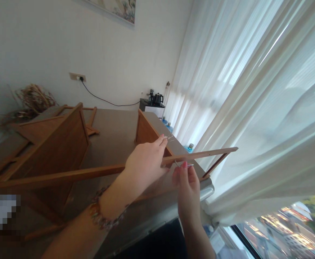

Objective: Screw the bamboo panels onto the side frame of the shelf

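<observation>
My left hand [145,162] is wrapped round a long wooden rail [73,175] that runs across the view, part of a wooden frame lying on the grey table [111,140]. My right hand [187,185] sits just right of it, pinching a small metal L-shaped key [184,165] against the rail. A bead bracelet [99,216] circles my left wrist. The rail's far end [227,149] sticks out past the table's edge, joined to a short slanted strut [216,163].
Overturned wooden furniture pieces [52,144] lie on the table at left, another panel [146,133] stands behind my hands. White curtains [254,108] hang at right. A kettle [158,98] stands on a far cabinet. Dried twigs [33,100] rest by the wall.
</observation>
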`<state>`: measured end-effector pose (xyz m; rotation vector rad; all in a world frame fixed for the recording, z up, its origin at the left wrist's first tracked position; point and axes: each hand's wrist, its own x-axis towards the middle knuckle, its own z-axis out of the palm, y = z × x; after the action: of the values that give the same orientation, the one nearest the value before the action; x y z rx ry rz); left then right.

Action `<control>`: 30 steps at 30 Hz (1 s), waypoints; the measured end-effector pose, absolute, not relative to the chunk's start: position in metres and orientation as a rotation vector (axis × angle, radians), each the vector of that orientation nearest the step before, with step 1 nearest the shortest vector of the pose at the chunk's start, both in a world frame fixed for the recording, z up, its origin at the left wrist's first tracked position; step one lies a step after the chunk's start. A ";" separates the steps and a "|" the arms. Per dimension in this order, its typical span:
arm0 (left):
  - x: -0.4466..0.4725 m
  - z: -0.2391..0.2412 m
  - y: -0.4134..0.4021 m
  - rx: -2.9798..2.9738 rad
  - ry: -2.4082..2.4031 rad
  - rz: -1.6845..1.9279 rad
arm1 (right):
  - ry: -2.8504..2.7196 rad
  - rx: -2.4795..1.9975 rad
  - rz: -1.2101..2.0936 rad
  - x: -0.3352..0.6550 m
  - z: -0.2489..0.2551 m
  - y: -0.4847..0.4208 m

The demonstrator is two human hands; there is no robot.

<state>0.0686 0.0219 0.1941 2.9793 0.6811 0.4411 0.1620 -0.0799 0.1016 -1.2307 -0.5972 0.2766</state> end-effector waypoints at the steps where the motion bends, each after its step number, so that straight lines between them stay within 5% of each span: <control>1: 0.069 0.194 0.022 2.979 0.679 0.445 | -0.667 -1.307 0.171 0.163 0.105 -0.081; 9: 0.068 0.197 0.020 2.984 0.682 0.439 | -1.204 -1.664 -0.745 0.179 0.124 -0.092; 21: 0.068 0.194 0.023 3.015 0.662 0.457 | -1.176 -1.546 -0.649 0.170 0.096 -0.084; 30: 0.069 0.195 0.022 3.068 0.668 0.400 | -0.915 -1.422 -0.288 0.142 0.105 -0.073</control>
<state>0.0689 0.0223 0.1953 3.0681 0.6682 0.3999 0.1423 -0.0733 0.1055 -1.4216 -0.9152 -0.2878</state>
